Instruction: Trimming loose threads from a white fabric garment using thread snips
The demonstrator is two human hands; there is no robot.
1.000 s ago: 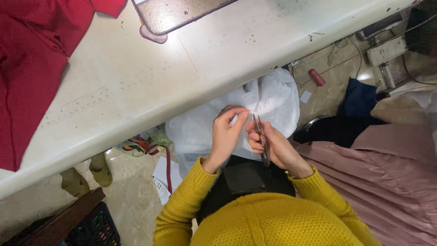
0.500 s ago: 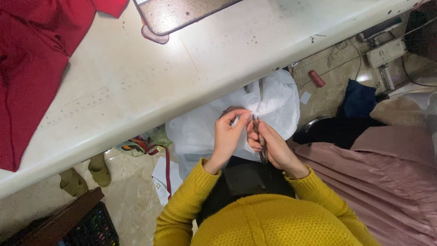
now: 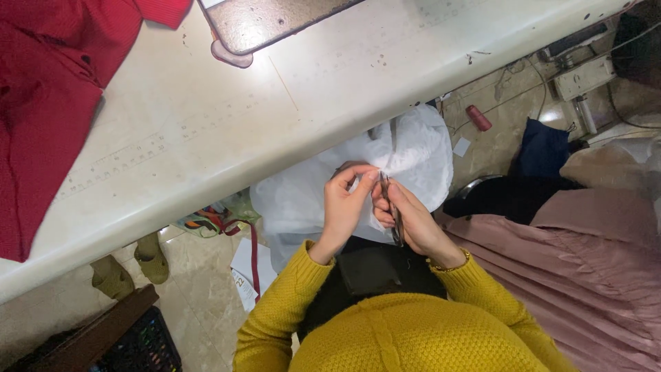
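Both hands work close together over my lap, below the edge of the white sewing table (image 3: 227, 145). My left hand (image 3: 346, 202) pinches a small piece of white fabric (image 3: 363, 184) between thumb and fingers. A pair of slim metal thread snips (image 3: 390, 207) is held in my right hand (image 3: 411, 222), blades pointing up at the pinched fabric. Behind the hands lies a large white plastic bag (image 3: 413, 155). My sleeves are mustard-yellow knit.
Red cloth (image 3: 48, 103) lies on the table's left. A metal sewing-machine plate (image 3: 275, 21) sits at the top. Pink fabric (image 3: 578, 275) is piled to my right, dark blue cloth (image 3: 544, 148) beyond it. Slippers (image 3: 131, 265), papers and a dark crate (image 3: 117, 337) are on the floor.
The hands have stayed in place, with only small finger movements around the fabric and snips.
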